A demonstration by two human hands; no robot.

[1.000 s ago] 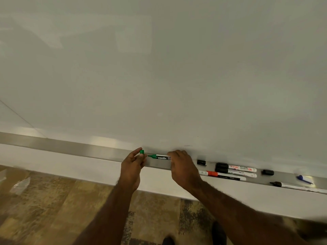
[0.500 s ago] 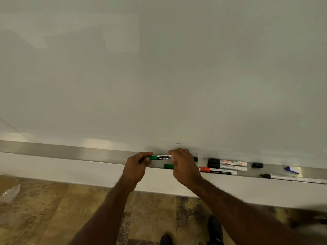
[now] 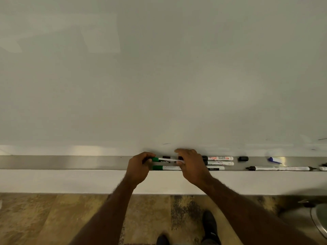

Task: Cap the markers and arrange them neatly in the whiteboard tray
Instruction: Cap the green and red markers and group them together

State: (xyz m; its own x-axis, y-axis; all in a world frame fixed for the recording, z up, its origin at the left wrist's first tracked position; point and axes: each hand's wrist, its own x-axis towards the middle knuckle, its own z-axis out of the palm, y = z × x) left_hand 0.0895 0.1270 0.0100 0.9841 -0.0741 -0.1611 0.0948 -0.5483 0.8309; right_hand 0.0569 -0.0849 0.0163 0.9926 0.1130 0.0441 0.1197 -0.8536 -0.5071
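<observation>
Two black shoes (image 3: 209,225) at bottom edge, on mottled brown floor (image 3: 53,218). Rim of a metal bin (image 3: 318,221) at lower right corner.

Both forearms reaching up and forward from bottom of view, converging toward the tray. Left forearm angled up to the right, wrist straight. Right forearm angled up to the left, wrist bent slightly inward.

Left hand (image 3: 138,169) over front edge of metal tray (image 3: 62,162), fingers curled, thumb and fingertips pinched on the green-capped end of a marker (image 3: 163,160). Right hand (image 3: 192,167) palm down, fingers curled over the marker's other end, thumb tip pressed to the barrel. Marker held level between the two hands, just above the tray floor; contact with tray not clear.

Second green-capped marker (image 3: 166,168) lying along tray's front lip, just below the held one, far end hidden under right hand.

Right of right hand: three markers (image 3: 219,163) lying parallel, close together. Loose black cap (image 3: 243,158) farther right, apart from them. Blue cap (image 3: 274,160) beyond that. Long uncapped black marker (image 3: 281,168) along front lip near right edge.

Small black cap (image 3: 166,157) at back of tray between the hands.

Whiteboard (image 3: 159,76) behind, filling upper view, faint stray marks low right.
</observation>
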